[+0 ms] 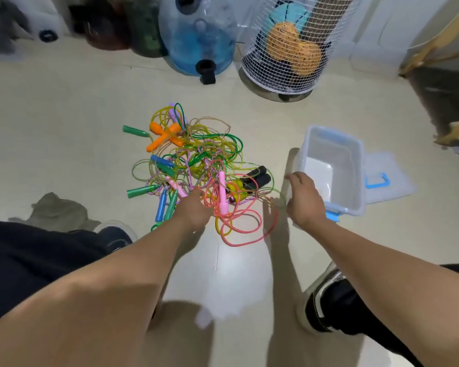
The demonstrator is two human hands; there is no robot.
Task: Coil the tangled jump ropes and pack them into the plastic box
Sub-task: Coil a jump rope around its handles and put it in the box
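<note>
Black trousers and my two dark shoes frame the bottom of the view, with both bare forearms reaching out over the pale floor (64, 115). My left hand (194, 210) is down at the near edge of the pile of jump ropes (196, 165), over the pink cord; its fingers are hidden behind the back of the hand, so I cannot tell whether they grip anything. My right hand (304, 200) hangs just beside the near left corner of the plastic box (355, 165), fingers loosely curled and slightly apart, holding nothing that I can see.

Pink cord loops out onto the floor between my hands, and a pink handle (222, 192) lies upright in the tangle just past my left hand. Blue and green handles lie to the left of it, two black handles (260, 177) to the right, and a crossed pair of orange handles (164, 136) toward the far side, with green, yellow and braided cords wound through everything.

The box sits on the floor to the right of the pile, open, with blue clips. Its clear lid (387, 178) with a blue handle lies flat just behind it on the right.

Farther off stand a big blue water bottle (196, 35) and a white wire basket (289, 49) with balls inside.
</note>
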